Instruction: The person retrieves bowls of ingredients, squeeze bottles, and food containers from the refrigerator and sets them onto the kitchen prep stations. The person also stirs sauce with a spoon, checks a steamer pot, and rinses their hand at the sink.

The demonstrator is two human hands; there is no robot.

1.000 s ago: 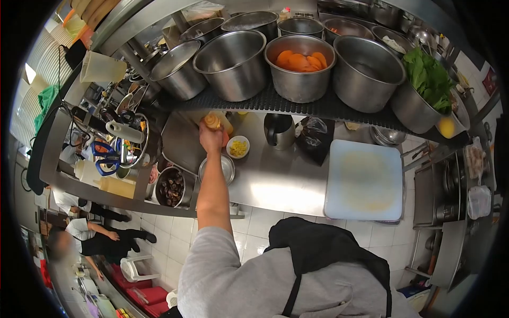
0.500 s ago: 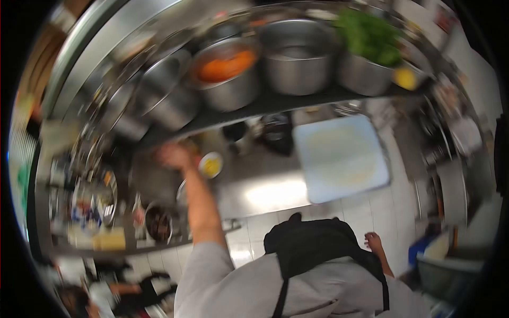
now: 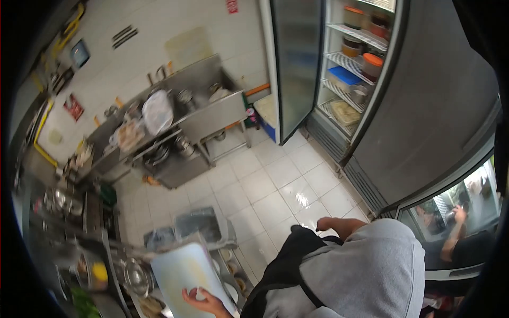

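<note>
My left hand is above the lower part of the white cutting board, at the bottom of the view. Its fingers are closed around a small reddish and white piece, whose kind I cannot make out. The board bears a faint yellowish stain. My right hand hangs in front of my body beside the black apron, over the tiled floor. Its fingers are mostly hidden, and nothing shows in it.
An open fridge with shelved containers stands ahead, its glass door swung left. Sinks line the far wall. A lined bin stands beyond the board. At right, another person's hand shows at a lit glass-fronted unit.
My view has swung right from the pots and counter to the sinks and fridge. My left hand has left the counter's far left and is now over the board with a small piece.
</note>
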